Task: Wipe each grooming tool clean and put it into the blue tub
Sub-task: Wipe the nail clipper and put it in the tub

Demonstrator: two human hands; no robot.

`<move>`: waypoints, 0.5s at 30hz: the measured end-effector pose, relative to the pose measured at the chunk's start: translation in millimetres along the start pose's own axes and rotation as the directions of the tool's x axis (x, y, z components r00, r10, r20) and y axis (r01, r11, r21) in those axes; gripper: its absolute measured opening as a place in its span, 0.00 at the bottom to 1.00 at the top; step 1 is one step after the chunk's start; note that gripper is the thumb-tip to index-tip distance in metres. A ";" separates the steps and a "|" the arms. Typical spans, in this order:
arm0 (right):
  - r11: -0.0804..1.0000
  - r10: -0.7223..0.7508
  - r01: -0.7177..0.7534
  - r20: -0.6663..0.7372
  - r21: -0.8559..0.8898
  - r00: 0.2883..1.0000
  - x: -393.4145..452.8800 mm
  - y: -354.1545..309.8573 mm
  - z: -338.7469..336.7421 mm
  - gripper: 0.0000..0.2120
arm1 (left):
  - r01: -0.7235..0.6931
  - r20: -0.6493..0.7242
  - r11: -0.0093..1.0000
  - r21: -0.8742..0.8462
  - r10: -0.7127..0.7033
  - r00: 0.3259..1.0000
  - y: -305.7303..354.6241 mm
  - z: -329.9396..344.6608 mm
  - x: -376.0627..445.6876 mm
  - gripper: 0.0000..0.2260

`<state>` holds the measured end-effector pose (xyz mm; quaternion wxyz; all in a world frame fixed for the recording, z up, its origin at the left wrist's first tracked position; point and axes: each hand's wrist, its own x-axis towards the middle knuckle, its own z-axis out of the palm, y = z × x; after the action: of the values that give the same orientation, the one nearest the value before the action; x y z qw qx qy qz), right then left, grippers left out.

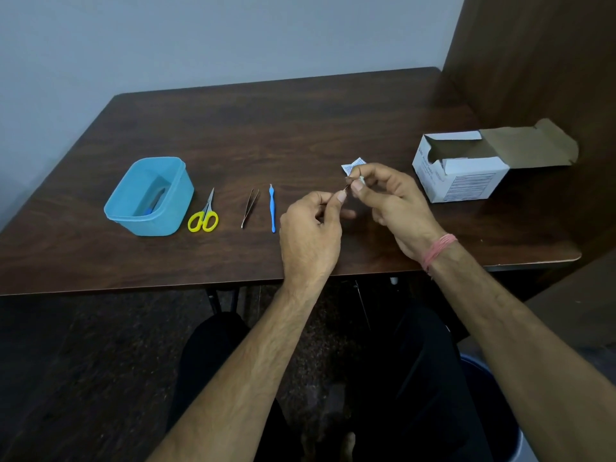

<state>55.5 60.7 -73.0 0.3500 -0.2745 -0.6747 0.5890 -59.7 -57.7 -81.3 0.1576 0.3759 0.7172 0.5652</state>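
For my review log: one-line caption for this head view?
Both hands wipe a thin tool; scissors, tweezers wait beside the blue tub.

both forearms reach forward, left hand [310, 225] and right hand [390, 201] raised, fingertips pinched together and nearly touching.

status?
Left hand pinches thin tool; right hand wipes it with pad. Scissors, tweezers, blue pick wait beside tub. Nothing blocking.

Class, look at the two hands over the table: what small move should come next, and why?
Probably draw the wipe, pinched by the right hand, along the thin tool held by the left hand; it is not yet in the blue tub.
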 end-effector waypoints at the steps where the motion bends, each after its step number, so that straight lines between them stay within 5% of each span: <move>1: 0.999 0.008 -0.008 0.015 0.034 1.000 0.2 -0.3 -2.3 0.07 | 0.004 0.012 1.000 0.015 -0.005 1.000 0.4 -0.4 0.5 0.10; 9: 0.989 -0.044 0.061 -0.129 0.131 0.991 0.9 8.7 -4.1 0.07 | 0.065 -0.061 0.995 -0.069 -0.069 0.996 -0.4 -2.9 1.9 0.11; 15: 1.000 -0.010 0.013 -0.147 0.019 0.989 0.7 11.4 3.0 0.11 | 0.045 -0.079 0.993 -0.110 -0.054 0.995 -0.1 -3.2 0.1 0.10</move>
<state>52.3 61.2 -84.3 0.4048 -0.3098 -0.6426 0.5720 -61.9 -59.9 -80.3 0.1621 0.3257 0.7006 0.6139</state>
